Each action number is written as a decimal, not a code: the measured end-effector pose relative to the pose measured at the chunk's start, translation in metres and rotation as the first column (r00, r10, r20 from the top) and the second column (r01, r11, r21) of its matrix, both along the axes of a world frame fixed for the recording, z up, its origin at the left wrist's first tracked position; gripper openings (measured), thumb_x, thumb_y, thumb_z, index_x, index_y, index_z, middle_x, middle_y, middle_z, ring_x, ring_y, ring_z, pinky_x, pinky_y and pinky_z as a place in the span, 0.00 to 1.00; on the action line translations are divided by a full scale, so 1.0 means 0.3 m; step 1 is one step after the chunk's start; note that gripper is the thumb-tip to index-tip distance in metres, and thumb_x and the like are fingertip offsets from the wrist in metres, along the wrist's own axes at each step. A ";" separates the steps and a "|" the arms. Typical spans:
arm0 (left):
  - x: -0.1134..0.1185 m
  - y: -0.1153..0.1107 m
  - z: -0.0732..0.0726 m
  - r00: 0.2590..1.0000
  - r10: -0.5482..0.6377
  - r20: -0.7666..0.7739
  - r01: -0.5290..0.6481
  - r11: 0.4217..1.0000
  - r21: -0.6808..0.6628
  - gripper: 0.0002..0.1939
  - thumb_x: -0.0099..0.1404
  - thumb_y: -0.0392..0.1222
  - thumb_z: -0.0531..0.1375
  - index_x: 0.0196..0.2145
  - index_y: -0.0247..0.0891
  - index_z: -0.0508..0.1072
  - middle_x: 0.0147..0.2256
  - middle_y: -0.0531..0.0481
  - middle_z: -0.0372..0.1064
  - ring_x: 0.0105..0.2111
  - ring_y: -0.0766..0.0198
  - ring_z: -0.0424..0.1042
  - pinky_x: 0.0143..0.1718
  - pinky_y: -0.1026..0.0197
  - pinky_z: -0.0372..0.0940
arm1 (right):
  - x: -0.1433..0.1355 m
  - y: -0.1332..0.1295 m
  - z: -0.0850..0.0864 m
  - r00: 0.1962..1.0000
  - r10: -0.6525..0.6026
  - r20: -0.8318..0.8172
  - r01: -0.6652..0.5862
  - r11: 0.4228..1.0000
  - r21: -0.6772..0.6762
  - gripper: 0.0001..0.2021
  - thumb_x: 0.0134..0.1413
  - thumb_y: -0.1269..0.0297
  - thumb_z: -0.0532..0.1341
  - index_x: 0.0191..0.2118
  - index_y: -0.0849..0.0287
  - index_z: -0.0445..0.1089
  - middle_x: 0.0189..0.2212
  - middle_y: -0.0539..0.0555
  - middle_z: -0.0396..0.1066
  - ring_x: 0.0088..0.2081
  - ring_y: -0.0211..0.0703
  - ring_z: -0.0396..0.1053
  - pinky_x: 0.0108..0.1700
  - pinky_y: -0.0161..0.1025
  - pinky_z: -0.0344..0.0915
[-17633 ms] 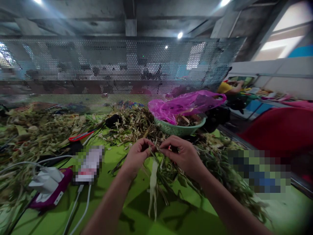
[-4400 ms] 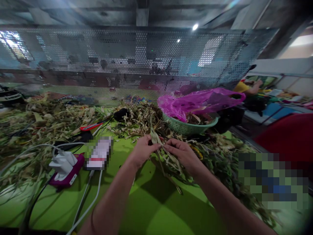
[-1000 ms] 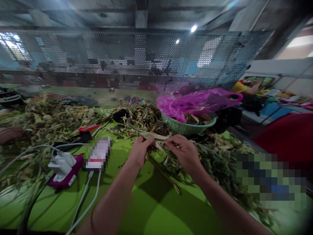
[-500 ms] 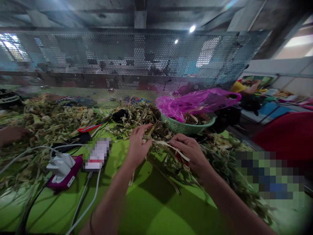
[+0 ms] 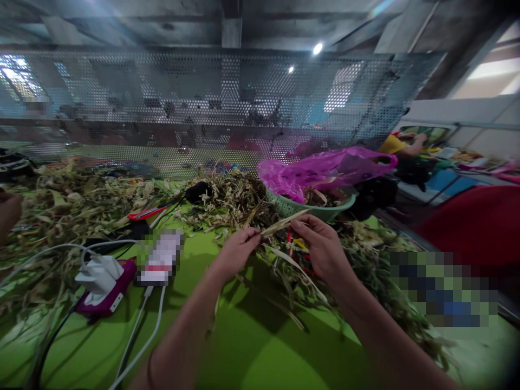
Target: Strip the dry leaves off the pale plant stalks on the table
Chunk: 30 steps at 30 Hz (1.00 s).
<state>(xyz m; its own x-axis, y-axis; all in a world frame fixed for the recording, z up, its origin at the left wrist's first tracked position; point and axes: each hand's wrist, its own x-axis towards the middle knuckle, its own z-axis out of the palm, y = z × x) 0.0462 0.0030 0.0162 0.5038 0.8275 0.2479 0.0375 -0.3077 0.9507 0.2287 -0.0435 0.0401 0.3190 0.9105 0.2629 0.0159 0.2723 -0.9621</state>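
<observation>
Pale dried leaf strip [image 5: 280, 225], one, pinched by fingers of two hands: left hand [image 5: 240, 250], right hand [image 5: 325, 246].

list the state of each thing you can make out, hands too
Left hand: pinching the strip
Right hand: pinching the strip
Dried leaf strip: stretched between both hands
Green basket: part-covered, leaves inside
Pink bag: crumpled
Phone: cabled, screen lit
Red cutter: lying down, blade unclear

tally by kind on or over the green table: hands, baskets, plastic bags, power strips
Hands: 3 (left hand, right hand, another person's hand)
Baskets: 1 (green basket)
Plastic bags: 1 (pink bag)
Power strips: 1 (purple strip)
Total: 6
</observation>
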 end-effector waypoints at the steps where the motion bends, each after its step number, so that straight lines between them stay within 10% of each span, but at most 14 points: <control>1: 0.004 0.000 -0.005 1.000 0.001 0.001 -0.001 1.000 -0.003 0.12 0.61 0.45 0.54 0.29 0.39 0.75 0.26 0.52 0.68 0.29 0.63 0.63 0.32 0.65 0.56 | -0.006 -0.001 0.002 0.999 0.018 -0.046 -0.019 1.000 -0.014 0.11 0.40 0.58 0.69 0.28 0.57 0.69 0.26 0.48 0.69 0.26 0.37 0.64 0.31 0.35 0.61; 21: 0.014 0.005 -0.053 0.970 0.222 -0.097 -0.214 0.973 0.082 0.03 0.56 0.38 0.59 0.29 0.39 0.72 0.26 0.52 0.70 0.26 0.65 0.65 0.29 0.64 0.56 | -0.031 -0.017 -0.022 0.993 -0.111 0.037 0.106 0.987 0.124 0.08 0.42 0.63 0.69 0.31 0.56 0.72 0.27 0.49 0.70 0.29 0.39 0.66 0.33 0.36 0.62; 30: 0.042 -0.005 -0.060 0.954 0.287 -0.082 -0.277 0.954 0.110 0.03 0.56 0.36 0.57 0.30 0.39 0.70 0.27 0.52 0.70 0.27 0.65 0.65 0.28 0.64 0.56 | -0.052 0.002 -0.039 0.999 0.038 0.002 -0.038 0.999 0.006 0.16 0.45 0.58 0.67 0.40 0.56 0.68 0.33 0.52 0.70 0.32 0.40 0.67 0.33 0.36 0.65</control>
<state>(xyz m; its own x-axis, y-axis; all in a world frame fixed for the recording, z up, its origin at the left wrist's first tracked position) 0.0588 0.0014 -0.0016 0.2786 0.9138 0.2956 0.2256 -0.3614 0.9047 0.2132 -0.0430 0.0283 0.2834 0.9205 0.2689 0.0069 0.2784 -0.9604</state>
